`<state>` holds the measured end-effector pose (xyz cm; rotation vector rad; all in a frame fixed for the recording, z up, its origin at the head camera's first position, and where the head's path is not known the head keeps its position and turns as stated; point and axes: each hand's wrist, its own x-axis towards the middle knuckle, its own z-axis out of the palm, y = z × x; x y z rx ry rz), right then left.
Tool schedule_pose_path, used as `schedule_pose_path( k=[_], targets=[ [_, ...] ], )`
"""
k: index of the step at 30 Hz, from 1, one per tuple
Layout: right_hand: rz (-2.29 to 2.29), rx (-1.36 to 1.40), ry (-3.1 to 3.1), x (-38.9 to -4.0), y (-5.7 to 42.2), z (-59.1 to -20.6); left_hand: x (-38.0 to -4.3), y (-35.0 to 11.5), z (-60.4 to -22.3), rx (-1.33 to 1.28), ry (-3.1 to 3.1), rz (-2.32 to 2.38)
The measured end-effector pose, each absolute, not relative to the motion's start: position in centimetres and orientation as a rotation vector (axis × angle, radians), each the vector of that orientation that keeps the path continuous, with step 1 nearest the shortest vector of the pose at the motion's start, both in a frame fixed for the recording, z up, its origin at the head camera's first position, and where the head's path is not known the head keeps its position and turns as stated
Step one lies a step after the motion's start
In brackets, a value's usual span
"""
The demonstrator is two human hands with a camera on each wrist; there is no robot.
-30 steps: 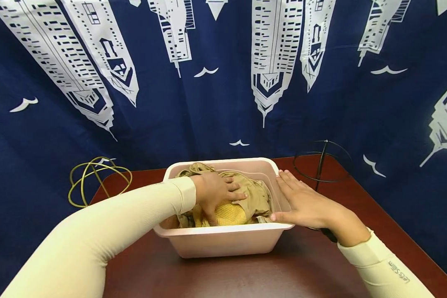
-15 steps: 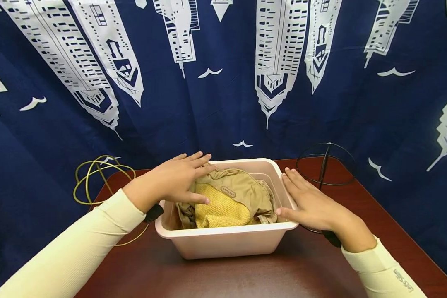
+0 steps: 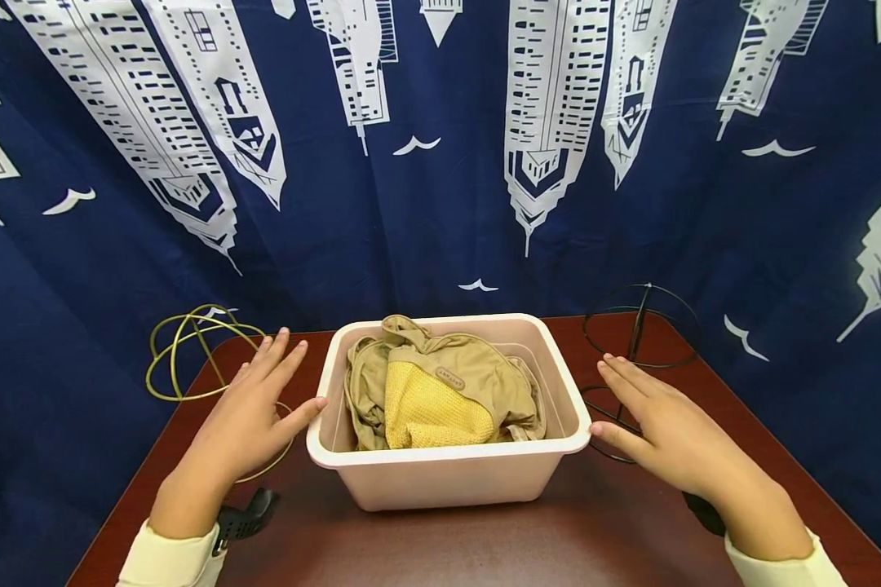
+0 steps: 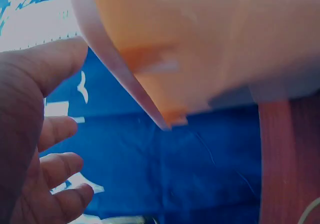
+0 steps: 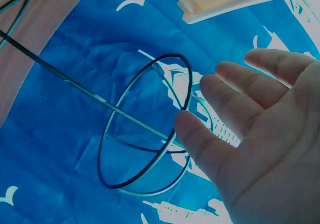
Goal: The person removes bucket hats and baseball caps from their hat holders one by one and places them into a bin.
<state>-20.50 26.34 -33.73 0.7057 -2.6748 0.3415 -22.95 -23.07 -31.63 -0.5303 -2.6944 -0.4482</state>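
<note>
A pale pink plastic basin [image 3: 440, 481] stands on the table in the head view. Inside it lies a crumpled tan cloth item [image 3: 484, 367] with a small brown label, and a yellow woven fabric [image 3: 433, 412] shows in front. My left hand [image 3: 245, 416] is held beside the basin's left rim, fingers spread, thumb tip close to the rim; whether they touch I cannot tell. To the right of the basin is my right hand [image 3: 675, 428], its fingers straight and its thumb near the rim. Neither hand holds anything. The left wrist view has the basin wall [image 4: 215, 38] above the left fingers.
A yellow wire stand [image 3: 183, 355] is behind my left hand. Behind the right one stands a black wire stand [image 3: 637, 326], its hoops also visible in the right wrist view. The dark red tabletop [image 3: 440, 546] ends at a blue curtain [image 3: 440, 220] with white building prints.
My left hand has come up out of the basin, off the cloth, and moved left past the rim. My right hand has shifted slightly right, away from the basin's right rim.
</note>
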Motion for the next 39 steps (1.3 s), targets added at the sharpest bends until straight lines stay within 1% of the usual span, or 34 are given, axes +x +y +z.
schedule_pose_path(
  k=[6, 10, 13, 18, 21, 25, 32, 39],
  targets=[
    [0.384, 0.699, -2.72, -20.4, 26.3, -34.3, -21.8, -24.5, -33.4, -0.441, -2.656, -0.453],
    [0.396, 0.699, -2.716, -20.7, 26.1, -34.0, -22.0, -24.1, -32.7, -0.483, -2.631, -0.446],
    [0.422, 0.719, -2.718, -21.0, 25.8, -33.6, -23.2, -22.8, -30.9, -0.586, -2.636, -0.376],
    [0.395, 0.778, -2.728, -21.7, 24.7, -33.4, -26.5, -19.0, -28.2, -0.883, -2.746, -0.177],
    [0.373, 0.794, -2.751, -22.3, 23.8, -33.4, -28.5, -17.0, -27.3, -1.025, -2.876, 0.002],
    [0.384, 0.802, -2.815, -23.0, 22.8, -33.6, -30.3, -15.7, -26.5, -1.14, -2.979, 0.241],
    [0.382, 0.829, -2.863, -23.3, 22.6, -33.9, -31.2, -14.3, -26.6, -1.334, -3.03, 0.296],
    [0.355, 0.84, -2.841, -23.5, 22.8, -34.0, -32.0, -11.7, -26.8, -1.357, -3.143, 0.403]
  ],
)
